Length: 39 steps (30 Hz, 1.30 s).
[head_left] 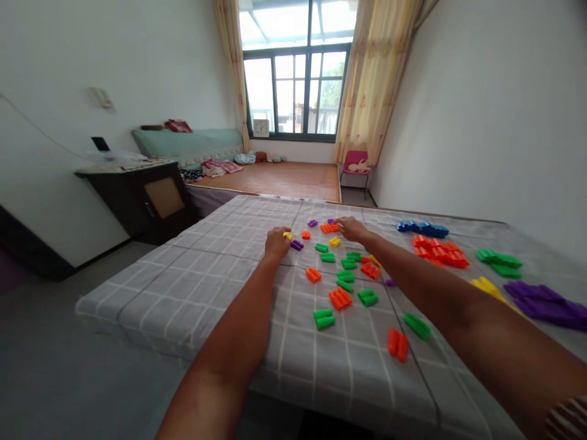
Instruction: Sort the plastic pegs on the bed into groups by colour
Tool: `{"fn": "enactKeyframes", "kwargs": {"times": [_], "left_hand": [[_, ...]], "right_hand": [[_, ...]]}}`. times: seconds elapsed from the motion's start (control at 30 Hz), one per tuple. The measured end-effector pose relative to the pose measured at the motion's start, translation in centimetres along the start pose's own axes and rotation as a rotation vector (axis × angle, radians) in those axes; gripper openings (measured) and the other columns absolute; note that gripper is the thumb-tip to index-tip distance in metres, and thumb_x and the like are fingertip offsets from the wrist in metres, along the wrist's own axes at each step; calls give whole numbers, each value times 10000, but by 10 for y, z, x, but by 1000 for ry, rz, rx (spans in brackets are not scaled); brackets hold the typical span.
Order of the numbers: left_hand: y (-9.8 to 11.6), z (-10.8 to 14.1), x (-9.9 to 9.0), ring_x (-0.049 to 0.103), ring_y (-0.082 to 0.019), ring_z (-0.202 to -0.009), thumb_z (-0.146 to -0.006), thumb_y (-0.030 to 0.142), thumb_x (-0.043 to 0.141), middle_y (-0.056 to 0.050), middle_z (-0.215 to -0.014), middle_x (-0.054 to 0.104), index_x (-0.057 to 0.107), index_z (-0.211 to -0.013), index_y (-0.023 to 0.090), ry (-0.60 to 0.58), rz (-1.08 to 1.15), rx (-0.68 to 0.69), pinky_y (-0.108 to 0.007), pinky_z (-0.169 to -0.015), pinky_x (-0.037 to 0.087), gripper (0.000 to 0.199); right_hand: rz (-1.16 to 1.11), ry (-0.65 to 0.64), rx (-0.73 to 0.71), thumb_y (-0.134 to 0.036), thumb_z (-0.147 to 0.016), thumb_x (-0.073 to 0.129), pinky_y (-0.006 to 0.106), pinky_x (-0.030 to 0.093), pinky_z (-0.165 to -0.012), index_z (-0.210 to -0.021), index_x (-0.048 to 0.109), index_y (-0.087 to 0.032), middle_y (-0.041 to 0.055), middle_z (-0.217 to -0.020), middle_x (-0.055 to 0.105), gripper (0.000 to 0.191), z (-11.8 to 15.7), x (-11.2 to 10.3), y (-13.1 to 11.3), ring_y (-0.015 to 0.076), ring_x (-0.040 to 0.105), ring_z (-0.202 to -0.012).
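Note:
At the far middle of the bed, my left hand [277, 243] has its fingers closed on a small yellow plastic piece [288, 236]. Just beside it lies a purple piece [297, 245]. My right hand [352, 228] reaches further right, its fingers bent down onto the right end of a ribbed orange plastic piece [329, 228]. Behind that, another purple piece [331, 220] is partly visible. Between and below my hands are scattered green pieces [328, 258], orange pieces [340, 299] and a yellow piece [334, 242]. My right forearm covers part of the scatter.
On the right, pieces lie grouped by colour: blue [422, 229], orange [441, 251], green [499, 263], yellow [490, 287] and purple [548, 304]. All rest on a grey checked bedsheet [183, 275]. A dark cabinet [137, 198] stands at left, a second bed [284, 177] beyond.

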<state>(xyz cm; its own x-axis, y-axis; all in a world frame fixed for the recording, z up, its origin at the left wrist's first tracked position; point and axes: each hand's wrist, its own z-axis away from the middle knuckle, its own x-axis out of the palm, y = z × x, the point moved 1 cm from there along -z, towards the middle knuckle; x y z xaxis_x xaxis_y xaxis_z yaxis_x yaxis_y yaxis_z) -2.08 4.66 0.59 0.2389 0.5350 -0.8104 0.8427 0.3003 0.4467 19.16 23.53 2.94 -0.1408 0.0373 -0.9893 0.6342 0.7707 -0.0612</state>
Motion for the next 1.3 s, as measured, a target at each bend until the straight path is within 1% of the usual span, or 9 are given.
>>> {"fn": "enactKeyframes", "kwargs": {"times": [0.17,0.33,0.53,0.7,0.87,0.93,1.03,1.1,1.3], "left_hand": [[-18,3,-3,586,-220,-1121,-864,181,486,-97,-1197,669,655,-1178,179,-69,23,-59,-350,-1022,400,356],[-4,10,5,546,-260,-1176,-883,381,511,-95,-1292,615,626,-1229,236,-153,-28,61,-384,-971,426,392],[18,9,1,655,-151,-759,-955,412,330,-40,-833,739,719,-917,178,-327,174,223,-236,-711,465,456],[21,9,0,647,-160,-709,-939,408,367,-49,-785,734,728,-850,170,-269,122,255,-251,-689,462,442],[25,19,2,639,-179,-976,-883,376,505,-45,-1060,726,712,-1071,210,-305,155,477,-278,-913,444,325],[31,26,3,620,-196,-1044,-851,386,563,-45,-1103,715,709,-1096,218,-403,181,605,-291,-973,419,331],[37,32,3,619,-217,-1050,-810,392,627,-52,-1112,711,706,-1113,229,-520,159,692,-305,-975,424,353],[38,33,3,624,-223,-1034,-793,385,651,-61,-1102,712,706,-1111,222,-546,150,694,-311,-960,433,362],[45,34,0,664,-181,-881,-719,192,663,-48,-985,742,741,-1025,219,-730,299,704,-263,-845,479,317]], "right_hand": [[-38,-74,119,-333,-953,415,379,343,-1059,-1359,523,-182,124,-1398,531,447,-49,21,-5,246,488,-1274],[-76,-130,117,-457,-922,464,376,414,-978,-1282,597,-210,126,-1322,593,456,-64,29,-7,268,557,-1193],[-178,-241,-66,-344,-835,619,252,497,-735,-1010,687,-208,45,-961,722,231,-54,13,-4,167,652,-828],[-334,-354,-33,-271,-813,670,221,503,-588,-1175,607,-203,47,-863,719,375,-54,-4,-10,116,623,-613],[-99,-91,-97,-95,-823,580,270,521,-828,-1253,604,-228,90,-1289,615,451,-67,8,-39,192,665,-973],[-13,-77,-163,-49,-788,578,281,468,-945,-1313,568,-230,90,-1397,532,555,-72,17,-49,220,583,-1166],[16,-136,-173,-85,-777,600,310,467,-944,-1293,590,-214,103,-1369,555,532,-74,21,-55,248,581,-1163],[-2,-224,-159,-122,-756,637,304,507,-854,-1196,657,-202,96,-1208,661,448,-72,14,-50,238,649,-1014],[-454,-807,-166,-254,-599,779,268,530,-649,-1064,699,-188,37,-929,732,477,-31,-22,-15,158,657,-693]]}}
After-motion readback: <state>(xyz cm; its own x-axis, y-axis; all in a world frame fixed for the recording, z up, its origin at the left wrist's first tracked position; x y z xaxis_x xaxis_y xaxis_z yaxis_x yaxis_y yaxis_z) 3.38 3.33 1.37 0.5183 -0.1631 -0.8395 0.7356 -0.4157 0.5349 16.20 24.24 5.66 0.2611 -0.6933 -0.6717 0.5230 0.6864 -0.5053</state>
